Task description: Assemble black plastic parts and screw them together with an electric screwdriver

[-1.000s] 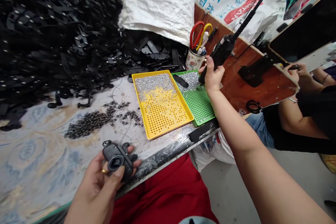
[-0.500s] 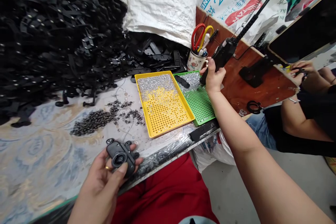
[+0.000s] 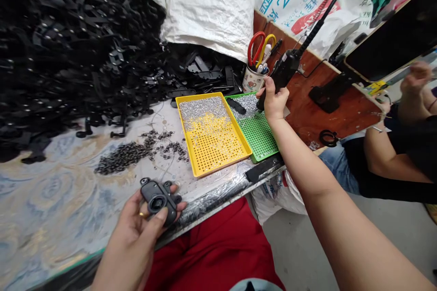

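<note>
My left hand (image 3: 136, 232) is closed around a small black plastic part (image 3: 160, 198) with a round hole, held just above the table's near edge. My right hand (image 3: 275, 100) is stretched out to the far right and grips a black electric screwdriver (image 3: 282, 74) hanging on a coiled cable; its tip points down over the green tray (image 3: 261, 138). The green tray holds a heap of small silver screws (image 3: 247, 103) and a flat black piece (image 3: 236, 106). Beside it lies a yellow tray (image 3: 218, 148), also with silver screws.
A big heap of black plastic parts (image 3: 68, 54) covers the table's far left. Small dark rings (image 3: 129, 154) lie scattered mid-table. A mug with scissors (image 3: 254, 75) stands behind the trays. White sacks (image 3: 211, 4) sit at the back. Another person (image 3: 392, 154) works at a wooden board on the right.
My hands have hardly shifted; the view moved a little. The other person's hand at the far right has risen and is blurred.
</note>
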### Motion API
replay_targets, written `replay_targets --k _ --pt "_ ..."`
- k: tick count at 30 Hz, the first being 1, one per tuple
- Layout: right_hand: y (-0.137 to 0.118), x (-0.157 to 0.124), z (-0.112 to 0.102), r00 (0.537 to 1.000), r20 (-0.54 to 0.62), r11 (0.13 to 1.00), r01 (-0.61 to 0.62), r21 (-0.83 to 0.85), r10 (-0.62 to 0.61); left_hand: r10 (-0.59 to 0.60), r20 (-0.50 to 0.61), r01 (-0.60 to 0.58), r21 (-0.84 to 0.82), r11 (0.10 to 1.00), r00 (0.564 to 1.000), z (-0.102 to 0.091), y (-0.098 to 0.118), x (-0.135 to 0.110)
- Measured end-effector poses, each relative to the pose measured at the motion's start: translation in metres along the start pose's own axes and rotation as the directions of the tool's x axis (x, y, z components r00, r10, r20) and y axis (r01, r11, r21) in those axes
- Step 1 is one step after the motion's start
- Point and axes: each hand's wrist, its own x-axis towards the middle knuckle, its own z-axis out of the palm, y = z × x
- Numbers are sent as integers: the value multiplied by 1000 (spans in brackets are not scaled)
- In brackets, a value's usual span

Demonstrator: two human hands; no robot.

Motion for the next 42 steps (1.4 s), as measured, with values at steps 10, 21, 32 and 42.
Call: replay_targets --k 10,21,32,42 --pt "-36 0 -2 998 -60 986 43 164 -34 48 67 -48 -12 999 997 -2 0 -1" --pt "-143 -110 74 962 274 825 -171 538 21 115 93 -102 -136 985 989 3 0 -7" --pt "-176 -170 97 871 492 793 -309 525 13 128 160 -74 -304 950 979 -5 1 -9" --pt "-178 -175 93 846 532 760 -335 557 -17 136 160 -79 -320 944 978 -4 4 -10"
